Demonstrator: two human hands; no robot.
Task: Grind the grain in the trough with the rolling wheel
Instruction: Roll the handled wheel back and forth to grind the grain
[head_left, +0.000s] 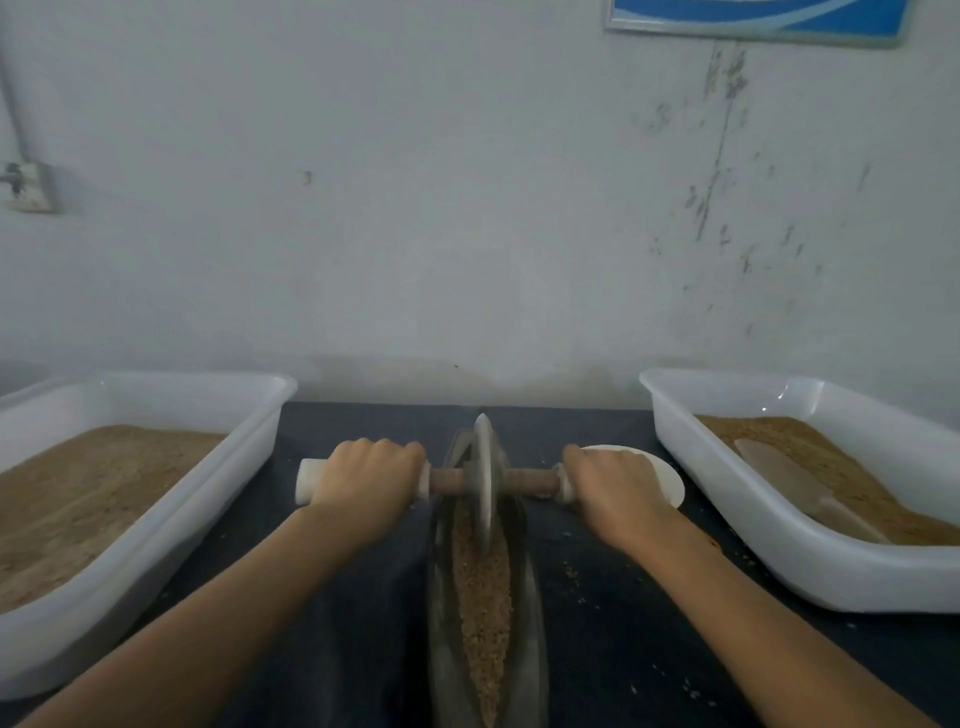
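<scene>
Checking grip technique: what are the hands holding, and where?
Left hand and right hand each grip one end of the rolling wheel axle, either side of the disc.

trough (535, 644) near end cut off, blurred

This looks like a plain workshop or small processing room, probably for hand-milling grain, though the blurred wide-angle view leaves that uncertain. A bare, scuffed white wall (467, 208) fills the upper frame, with a surface-mounted socket (28, 187) at the left edge and a blue framed poster (758, 18) at the top right. Below it, a dark worktop (623, 623) carries large white plastic bins (779, 545) of brown meal at both sides and a narrow metal grinding trough (530, 623) at bottom centre.
</scene>
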